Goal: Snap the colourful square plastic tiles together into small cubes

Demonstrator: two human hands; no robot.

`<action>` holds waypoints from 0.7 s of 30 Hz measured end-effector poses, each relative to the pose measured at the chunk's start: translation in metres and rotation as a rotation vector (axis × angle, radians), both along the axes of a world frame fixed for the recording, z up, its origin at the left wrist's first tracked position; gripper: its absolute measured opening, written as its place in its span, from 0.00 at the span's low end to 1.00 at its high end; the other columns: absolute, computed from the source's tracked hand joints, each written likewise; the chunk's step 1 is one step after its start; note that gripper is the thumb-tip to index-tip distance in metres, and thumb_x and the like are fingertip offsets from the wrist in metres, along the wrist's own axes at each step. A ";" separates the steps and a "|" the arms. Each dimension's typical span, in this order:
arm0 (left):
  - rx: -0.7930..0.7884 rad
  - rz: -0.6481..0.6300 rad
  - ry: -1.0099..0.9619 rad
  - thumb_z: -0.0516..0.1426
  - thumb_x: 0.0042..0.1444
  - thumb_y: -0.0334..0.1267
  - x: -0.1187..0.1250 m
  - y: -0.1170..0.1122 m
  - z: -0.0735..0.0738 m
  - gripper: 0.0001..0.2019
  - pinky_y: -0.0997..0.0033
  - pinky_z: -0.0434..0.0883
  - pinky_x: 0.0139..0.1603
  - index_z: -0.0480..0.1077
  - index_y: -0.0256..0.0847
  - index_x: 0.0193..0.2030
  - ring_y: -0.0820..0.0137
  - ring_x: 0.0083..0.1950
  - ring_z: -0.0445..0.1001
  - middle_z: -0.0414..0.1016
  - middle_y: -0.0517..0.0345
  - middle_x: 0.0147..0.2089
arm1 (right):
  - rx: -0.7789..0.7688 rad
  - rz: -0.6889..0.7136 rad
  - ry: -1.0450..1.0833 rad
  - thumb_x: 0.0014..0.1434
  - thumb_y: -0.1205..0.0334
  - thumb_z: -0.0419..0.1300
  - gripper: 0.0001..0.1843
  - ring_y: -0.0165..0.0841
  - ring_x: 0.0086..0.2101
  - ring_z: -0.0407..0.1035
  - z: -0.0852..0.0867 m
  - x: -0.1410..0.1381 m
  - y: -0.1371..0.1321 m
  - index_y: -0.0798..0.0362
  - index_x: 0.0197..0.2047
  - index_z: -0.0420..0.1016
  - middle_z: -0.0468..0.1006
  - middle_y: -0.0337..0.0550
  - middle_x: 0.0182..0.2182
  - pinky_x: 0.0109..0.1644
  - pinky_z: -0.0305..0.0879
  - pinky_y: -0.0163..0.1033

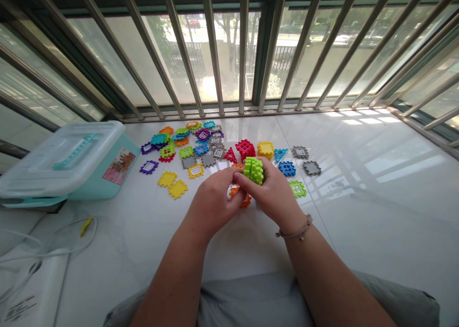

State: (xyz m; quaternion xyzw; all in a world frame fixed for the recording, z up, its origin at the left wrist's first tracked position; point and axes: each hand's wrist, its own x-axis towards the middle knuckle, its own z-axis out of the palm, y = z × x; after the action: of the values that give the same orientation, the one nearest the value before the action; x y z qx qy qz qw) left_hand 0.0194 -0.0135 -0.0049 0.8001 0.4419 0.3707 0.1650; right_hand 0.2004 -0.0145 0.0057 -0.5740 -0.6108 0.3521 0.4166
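Between my two hands is a small stack of lime-green interlocking plastic tiles [254, 170] with notched edges. My right hand [275, 193] is closed around it, thumb in front and fingers behind. From the other side, my left hand [217, 198] is closed against the stack's left edge; some of its fingers are hidden. Orange tiles [245, 201] lie on the floor, partly covered by my hands. Just beyond stand a red stack [245, 148] and a yellow stack [266, 149]. Blue tiles [287, 168] and a green window tile [297, 189] lie to the right.
A mixed pile of tiles [201, 148] spreads to the left, with two yellow tiles [178, 189] nearer me. A lidded turquoise box [89, 179] stands at far left, near a white cable [95, 226]. Grey tiles [312, 168] lie right. Metal bars [243, 54] line the window.
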 end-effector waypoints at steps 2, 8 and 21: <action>-0.019 0.004 0.011 0.62 0.66 0.29 0.000 -0.001 0.001 0.12 0.62 0.79 0.58 0.77 0.42 0.55 0.60 0.54 0.86 0.87 0.51 0.52 | -0.009 0.007 -0.006 0.63 0.39 0.73 0.23 0.41 0.41 0.78 0.000 0.000 0.000 0.47 0.51 0.80 0.86 0.41 0.43 0.44 0.71 0.43; -0.063 0.028 0.050 0.62 0.65 0.29 0.001 -0.003 0.003 0.11 0.64 0.79 0.55 0.76 0.44 0.52 0.60 0.52 0.85 0.86 0.53 0.48 | -0.023 0.015 -0.024 0.64 0.39 0.71 0.23 0.42 0.40 0.78 -0.001 -0.001 0.000 0.47 0.51 0.79 0.86 0.42 0.42 0.43 0.72 0.44; -0.097 0.035 0.043 0.61 0.65 0.30 0.001 -0.002 0.002 0.11 0.63 0.77 0.51 0.76 0.43 0.53 0.59 0.49 0.85 0.87 0.52 0.48 | -0.027 0.019 -0.029 0.64 0.39 0.72 0.24 0.42 0.40 0.79 -0.003 -0.002 0.001 0.47 0.52 0.79 0.86 0.42 0.43 0.43 0.71 0.43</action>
State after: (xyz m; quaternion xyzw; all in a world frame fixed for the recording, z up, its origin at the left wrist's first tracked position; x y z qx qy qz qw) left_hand 0.0199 -0.0159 -0.0033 0.7913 0.4766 0.3343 0.1873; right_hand 0.1988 -0.0139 0.0032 -0.5787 -0.6176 0.3559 0.3963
